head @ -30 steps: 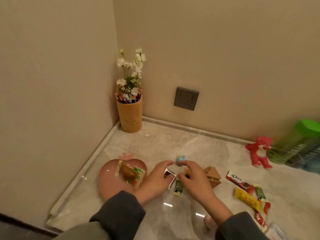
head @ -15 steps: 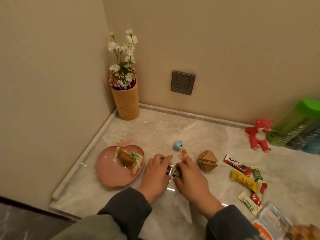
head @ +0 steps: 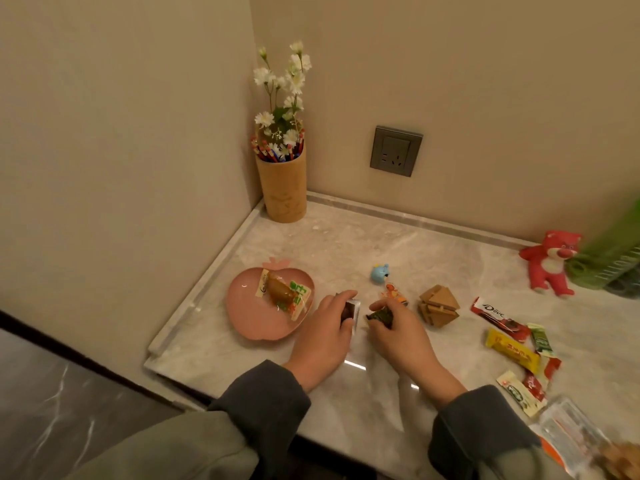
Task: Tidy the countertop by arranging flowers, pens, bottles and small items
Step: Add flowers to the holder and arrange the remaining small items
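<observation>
The light is warm and dim, casting everything beige. The polished bench carries two small bright glare streaks towards its near edge, amid soft, faint shadows. The green bottle at the far right and the clear packet near right are smeared. Wide-angle distortion bows the wall corner.

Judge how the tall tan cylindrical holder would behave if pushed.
The tall tan cylindrical holder stands narrow and upright, so a high push probably tips it. On the glossy stone countertop a low push likely slides it.
</observation>
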`<state>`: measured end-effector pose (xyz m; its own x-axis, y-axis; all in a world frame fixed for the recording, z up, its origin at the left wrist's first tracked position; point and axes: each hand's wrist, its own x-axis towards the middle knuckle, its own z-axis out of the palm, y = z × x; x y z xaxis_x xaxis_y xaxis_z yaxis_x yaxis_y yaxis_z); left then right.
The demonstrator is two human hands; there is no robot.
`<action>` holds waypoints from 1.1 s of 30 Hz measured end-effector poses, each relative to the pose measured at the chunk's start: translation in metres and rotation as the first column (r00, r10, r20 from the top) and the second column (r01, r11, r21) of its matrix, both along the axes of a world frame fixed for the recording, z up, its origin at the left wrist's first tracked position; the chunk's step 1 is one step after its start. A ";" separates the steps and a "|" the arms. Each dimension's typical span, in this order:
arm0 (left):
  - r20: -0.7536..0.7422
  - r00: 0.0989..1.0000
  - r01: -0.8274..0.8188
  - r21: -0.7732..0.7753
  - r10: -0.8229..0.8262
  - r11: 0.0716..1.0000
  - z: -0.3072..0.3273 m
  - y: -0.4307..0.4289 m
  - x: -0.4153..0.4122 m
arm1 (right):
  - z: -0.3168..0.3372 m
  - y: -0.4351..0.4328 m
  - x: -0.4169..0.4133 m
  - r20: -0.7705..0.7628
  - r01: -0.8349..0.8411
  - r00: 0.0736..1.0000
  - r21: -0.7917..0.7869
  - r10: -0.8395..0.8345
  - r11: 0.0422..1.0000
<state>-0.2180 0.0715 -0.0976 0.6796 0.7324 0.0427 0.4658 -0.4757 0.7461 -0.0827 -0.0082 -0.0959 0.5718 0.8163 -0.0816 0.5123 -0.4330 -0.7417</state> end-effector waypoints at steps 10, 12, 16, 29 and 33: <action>0.216 0.898 -0.381 -0.052 0.383 0.923 0.010 0.050 -0.079 | 0.025 0.061 -0.072 -0.167 -0.046 0.982 0.221 0.084 0.974; 0.197 0.896 -0.395 -0.059 0.399 0.917 0.006 0.058 -0.091 | 0.022 0.070 -0.083 -0.066 -0.075 0.994 0.182 0.088 0.980; 0.129 0.901 -0.418 -0.003 0.415 0.908 -0.002 0.070 -0.103 | 0.014 0.085 -0.099 0.111 -0.120 0.988 0.078 0.111 0.990; -0.016 0.908 -0.409 0.189 0.419 0.893 -0.007 0.088 -0.102 | 0.003 0.088 -0.096 0.172 -0.125 0.980 0.141 0.100 0.982; 0.126 0.939 -0.334 0.122 0.320 0.935 0.009 0.080 -0.070 | 0.008 0.078 -0.070 0.148 -0.039 0.989 0.234 0.004 0.971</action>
<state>-0.2878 0.1517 -0.0889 0.3899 0.8949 0.2171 0.5374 -0.4127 0.7354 -0.1527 0.0697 -0.0875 0.5455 0.8146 0.1970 0.6292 -0.2428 -0.7383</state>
